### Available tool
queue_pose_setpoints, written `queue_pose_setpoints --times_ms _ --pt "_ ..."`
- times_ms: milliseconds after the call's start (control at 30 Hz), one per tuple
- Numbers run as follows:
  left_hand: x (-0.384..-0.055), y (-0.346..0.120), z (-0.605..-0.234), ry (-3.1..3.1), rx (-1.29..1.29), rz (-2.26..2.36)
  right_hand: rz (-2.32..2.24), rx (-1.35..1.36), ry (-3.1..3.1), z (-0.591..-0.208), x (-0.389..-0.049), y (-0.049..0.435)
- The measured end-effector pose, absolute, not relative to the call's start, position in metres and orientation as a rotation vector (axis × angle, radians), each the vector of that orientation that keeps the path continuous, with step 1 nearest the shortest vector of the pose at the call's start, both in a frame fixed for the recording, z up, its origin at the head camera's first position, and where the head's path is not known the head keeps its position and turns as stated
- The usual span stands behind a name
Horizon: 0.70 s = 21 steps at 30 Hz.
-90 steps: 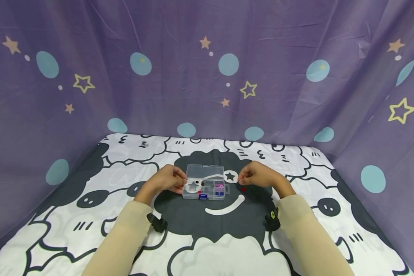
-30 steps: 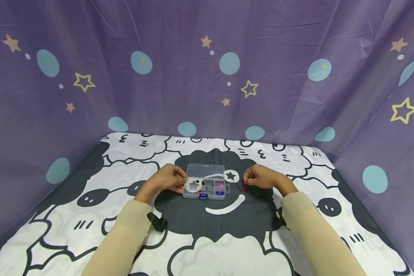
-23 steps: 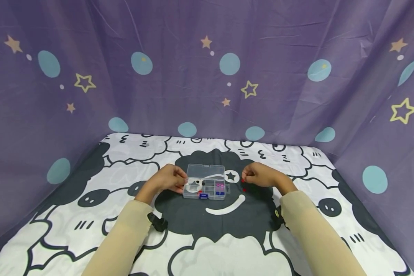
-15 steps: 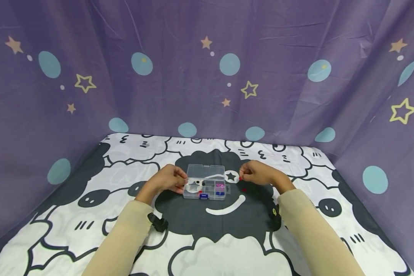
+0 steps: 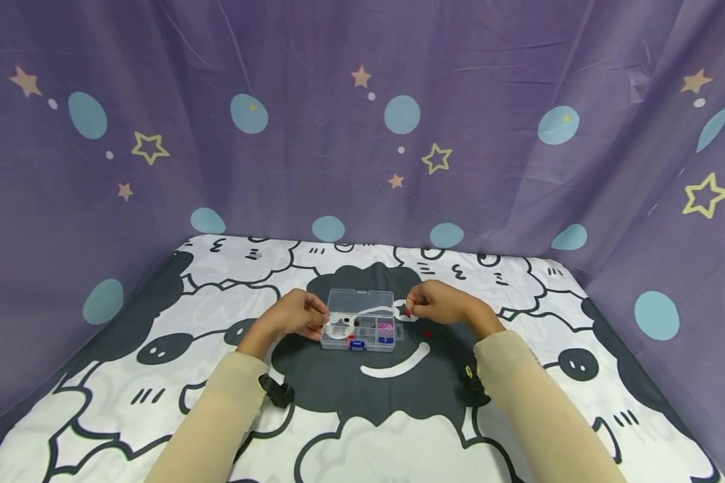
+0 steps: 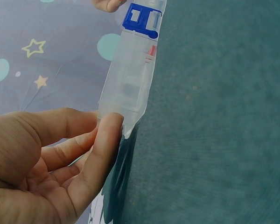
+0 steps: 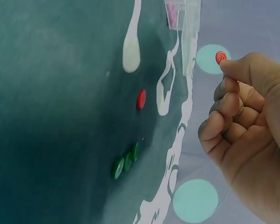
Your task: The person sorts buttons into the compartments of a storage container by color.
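My left hand [image 5: 293, 314] grips the left end of a clear compartment box [image 6: 123, 81], thumb on one side and fingers on the other. The lid [image 5: 362, 300] stands raised at the back, and a blue latch [image 6: 141, 21] is on the front. Inside show red, pink and blue pieces [image 5: 385, 339]. Between thumb and fingertip my right hand [image 7: 252, 121] pinches a red button [image 7: 221, 57], raised over the cloth just right of the box. Another red button [image 7: 141, 99] lies on the dark cloth below it. Three green buttons [image 7: 119, 168] lie close by.
The sheep-print cloth [image 5: 380, 389] covers the table, dark in the middle and white around. A purple curtain [image 5: 314, 181] with stars and dots hangs behind and at both sides. Black wrist cameras [image 5: 276, 390] sit under the sleeves.
My right hand has lifted a red button from beside the other one and moved it left, closer to the box. The left hand and the box have stayed in place.
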<state>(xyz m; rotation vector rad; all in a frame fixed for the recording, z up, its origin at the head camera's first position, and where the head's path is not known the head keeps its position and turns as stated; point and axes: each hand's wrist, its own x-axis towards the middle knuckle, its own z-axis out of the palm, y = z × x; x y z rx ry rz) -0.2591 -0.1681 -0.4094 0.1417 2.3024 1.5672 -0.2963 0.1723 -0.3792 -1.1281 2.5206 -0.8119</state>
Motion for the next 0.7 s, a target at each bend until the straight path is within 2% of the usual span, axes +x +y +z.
queue_pose_setpoints --times_ms 700 --pt "-0.258 -0.169 -0.407 2.31 0.174 1.563 -0.756 -1.183 2.483 -0.374 -0.292 0.131"
